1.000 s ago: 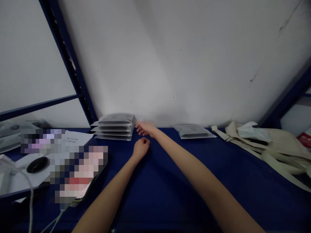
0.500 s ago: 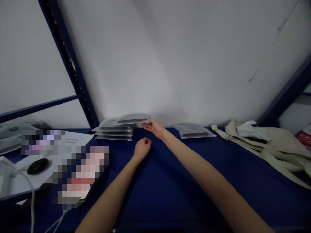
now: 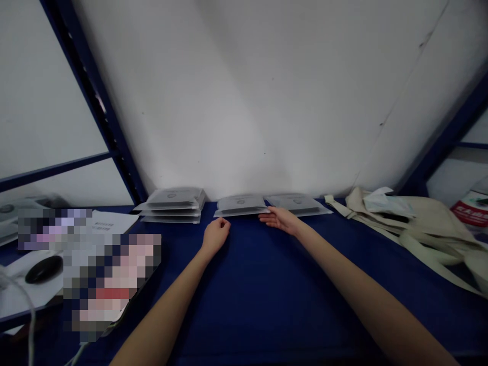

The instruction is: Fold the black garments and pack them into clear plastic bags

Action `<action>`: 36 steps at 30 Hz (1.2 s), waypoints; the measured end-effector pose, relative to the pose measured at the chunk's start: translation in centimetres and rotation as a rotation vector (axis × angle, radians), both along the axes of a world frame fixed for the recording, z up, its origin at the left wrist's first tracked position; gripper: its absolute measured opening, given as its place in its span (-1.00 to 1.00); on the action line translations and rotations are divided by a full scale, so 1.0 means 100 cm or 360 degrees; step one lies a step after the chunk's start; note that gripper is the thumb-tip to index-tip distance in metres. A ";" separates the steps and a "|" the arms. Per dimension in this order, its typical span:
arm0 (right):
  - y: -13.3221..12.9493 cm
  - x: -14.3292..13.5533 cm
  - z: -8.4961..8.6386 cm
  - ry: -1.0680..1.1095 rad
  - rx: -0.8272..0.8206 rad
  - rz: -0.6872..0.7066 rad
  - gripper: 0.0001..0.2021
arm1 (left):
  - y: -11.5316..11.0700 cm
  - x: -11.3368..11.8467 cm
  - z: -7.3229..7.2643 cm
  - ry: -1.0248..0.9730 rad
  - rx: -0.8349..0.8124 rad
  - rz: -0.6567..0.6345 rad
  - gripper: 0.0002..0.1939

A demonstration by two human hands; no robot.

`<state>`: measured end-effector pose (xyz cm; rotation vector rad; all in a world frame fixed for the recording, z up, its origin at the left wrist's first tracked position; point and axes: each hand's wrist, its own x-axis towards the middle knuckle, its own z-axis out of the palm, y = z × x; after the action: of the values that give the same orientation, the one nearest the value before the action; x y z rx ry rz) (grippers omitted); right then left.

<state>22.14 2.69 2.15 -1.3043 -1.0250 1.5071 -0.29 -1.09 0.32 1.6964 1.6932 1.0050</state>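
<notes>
A frosted zip bag [image 3: 241,204] with a dark round mark is between two groups of similar bags, just over the blue surface. My right hand [image 3: 281,220] pinches its right front corner, thumb on top and fingers stretched out below. Left of it lies a stack of frosted zip bags [image 3: 171,203]. Another frosted zip bag [image 3: 298,204] lies to the right, behind my right hand. My left hand [image 3: 215,235] is closed in a loose fist near the front of the held bag, with no object showing in it.
A blue table [image 3: 247,295] runs along a white wall [image 3: 236,101]. At left are papers [image 3: 114,223], a black computer mouse [image 3: 44,269], a blurred-out phone-like object [image 3: 122,284] and cables. A beige cloth bag [image 3: 430,223] with straps lies at right, near a red-labelled container [image 3: 470,211].
My right hand has carried the zip bag from above the left stack to the right and down between the groups. My left hand stays closed in about the same place.
</notes>
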 end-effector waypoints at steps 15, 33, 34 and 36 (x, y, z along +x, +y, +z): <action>-0.002 0.010 0.005 -0.0389 -0.0136 0.0040 -0.82 | -0.025 0.089 0.021 -0.0866 -0.0693 -0.0357 -0.90; -0.006 -0.008 0.006 -0.0396 0.0143 -0.0186 -0.73 | 0.019 0.129 0.013 -0.1371 -0.0498 0.0168 -0.76; -0.006 -0.008 0.007 -0.0397 0.0145 -0.0198 -0.73 | 0.019 0.122 0.013 -0.1355 -0.0492 0.0195 -0.76; -0.007 -0.008 0.009 -0.0396 0.0150 -0.0216 -0.73 | 0.022 0.104 0.013 -0.1319 -0.0475 0.0243 -0.77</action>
<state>21.32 2.00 3.06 -1.4882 -1.1255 1.2023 10.16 1.06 1.63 0.7858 1.3193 1.2207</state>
